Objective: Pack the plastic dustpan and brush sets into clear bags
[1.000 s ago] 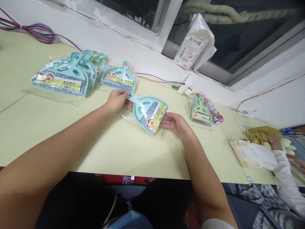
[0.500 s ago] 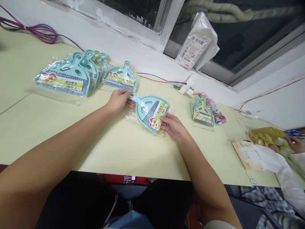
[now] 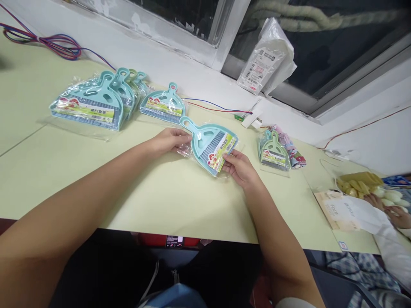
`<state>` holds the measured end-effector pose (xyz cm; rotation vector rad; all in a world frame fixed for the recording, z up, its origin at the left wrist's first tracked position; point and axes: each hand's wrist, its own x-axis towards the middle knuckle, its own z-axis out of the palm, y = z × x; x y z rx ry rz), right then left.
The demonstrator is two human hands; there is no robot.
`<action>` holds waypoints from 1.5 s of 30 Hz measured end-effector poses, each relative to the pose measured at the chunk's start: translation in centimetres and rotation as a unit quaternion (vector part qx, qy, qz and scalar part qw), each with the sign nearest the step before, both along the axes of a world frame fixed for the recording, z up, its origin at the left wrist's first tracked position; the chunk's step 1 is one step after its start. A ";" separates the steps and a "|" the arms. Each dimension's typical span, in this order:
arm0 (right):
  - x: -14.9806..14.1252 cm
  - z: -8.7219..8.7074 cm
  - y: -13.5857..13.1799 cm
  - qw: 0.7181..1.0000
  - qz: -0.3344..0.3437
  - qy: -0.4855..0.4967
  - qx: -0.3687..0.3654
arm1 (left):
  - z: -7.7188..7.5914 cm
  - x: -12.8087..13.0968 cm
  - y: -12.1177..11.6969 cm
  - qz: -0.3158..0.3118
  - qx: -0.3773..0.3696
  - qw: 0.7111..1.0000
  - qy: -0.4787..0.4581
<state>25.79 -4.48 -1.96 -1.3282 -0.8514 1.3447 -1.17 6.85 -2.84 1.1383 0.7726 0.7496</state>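
Note:
A light-blue dustpan and brush set (image 3: 205, 137) in a clear plastic bag is held tilted above the table, its handle pointing up and left. My left hand (image 3: 170, 141) pinches the loose bag at the handle side, just below the handle ring. On the wide end, by the printed yellow-green label (image 3: 221, 152), my right hand (image 3: 240, 169) grips the edge with the thumb on top. Behind it, another bagged blue set (image 3: 163, 105) leans by the wall. Several more bagged sets (image 3: 90, 105) stand in an overlapping row at the left.
Toward the right stand smaller green and blue sets (image 3: 274, 152) beside a patterned cloth (image 3: 293, 149). Coiled red and blue cable (image 3: 61, 46) lies at the back left. A plastic packet (image 3: 265, 62) rests on the window ledge. Far right, another person's hands (image 3: 396, 214) touch bagged items.
The dustpan set has shifted slightly right, its handle end raised. My left hand has slid off the handle ring onto the bag beneath. The other person's hands moved lower.

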 end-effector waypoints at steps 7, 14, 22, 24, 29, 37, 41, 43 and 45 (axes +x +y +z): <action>0.3 0.4 0.1 1.000 -0.002 -0.003 -0.001 | 0.2 0.0 0.0 0.036 0.050 0.998 0.004; 0.9 0.6 0.0 1.000 -0.006 -0.029 0.008 | 0.0 -0.4 0.7 0.115 0.077 0.989 0.043; 4.4 2.4 0.2 0.996 -0.065 -0.047 0.027 | -0.5 -1.5 2.1 0.186 0.118 0.966 0.139; 6.1 2.9 0.2 0.993 -0.096 -0.056 0.035 | -0.9 -1.6 2.1 0.166 0.172 0.948 0.211; 10.2 3.4 0.0 0.983 -0.163 -0.053 0.069 | -1.3 -1.7 1.9 0.160 0.258 0.896 0.324; 7.5 2.5 0.4 0.995 -0.090 -0.032 0.028 | -0.7 -1.0 0.3 0.016 0.349 0.862 0.366; 5.3 1.2 1.0 0.997 -0.050 -0.051 -0.033 | -0.5 -0.7 -0.6 -0.069 0.385 0.839 0.377; 4.9 0.6 1.4 0.994 -0.057 -0.072 -0.061 | -0.4 -0.7 -0.7 -0.070 0.385 0.832 0.393; 4.7 0.1 1.7 0.991 -0.069 -0.085 -0.079 | -0.4 -0.8 -0.6 -0.050 0.403 0.817 0.409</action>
